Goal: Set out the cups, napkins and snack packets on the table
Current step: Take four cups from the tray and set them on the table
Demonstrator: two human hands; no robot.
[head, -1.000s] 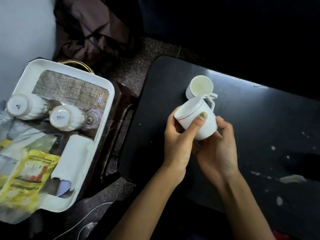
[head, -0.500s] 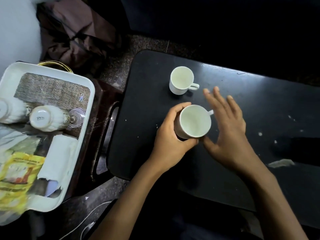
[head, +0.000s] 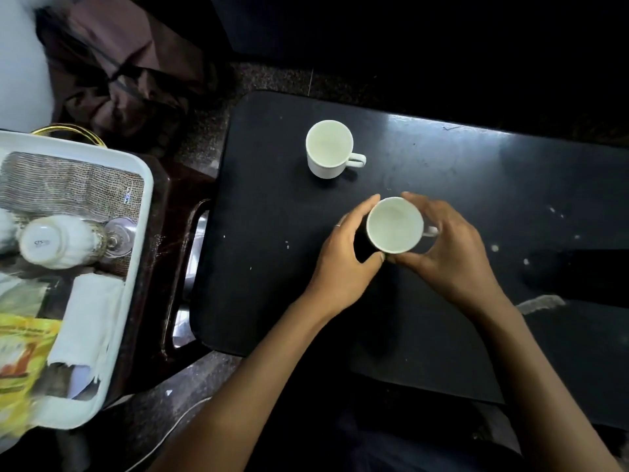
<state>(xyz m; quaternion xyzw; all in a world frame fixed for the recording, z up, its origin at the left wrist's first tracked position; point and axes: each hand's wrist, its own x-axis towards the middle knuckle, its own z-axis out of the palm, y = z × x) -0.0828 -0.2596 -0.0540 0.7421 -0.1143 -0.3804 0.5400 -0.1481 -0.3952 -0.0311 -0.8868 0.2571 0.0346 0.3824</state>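
A white cup (head: 394,224) stands upright on the black table (head: 272,185), handle to the right. My left hand (head: 343,257) curls around its left side and my right hand (head: 449,247) wraps its right side at the handle. Another white cup (head: 329,148) stands upright farther back, apart from both hands. On the left, a white tray (head: 139,233) holds an overturned white cup (head: 54,241), a folded white napkin (head: 88,318) and a yellow snack packet (head: 23,356).
The tray rests on a dark brown stand (head: 170,267) beside the table's left edge. A brown bag (head: 119,66) lies on the floor behind it. A small glass (head: 117,236) lies in the tray. White specks mark the table's right part.
The cup went from tilted in both hands to upright on the table. My right hand opened half a second ago and has now closed around the cup's right side.
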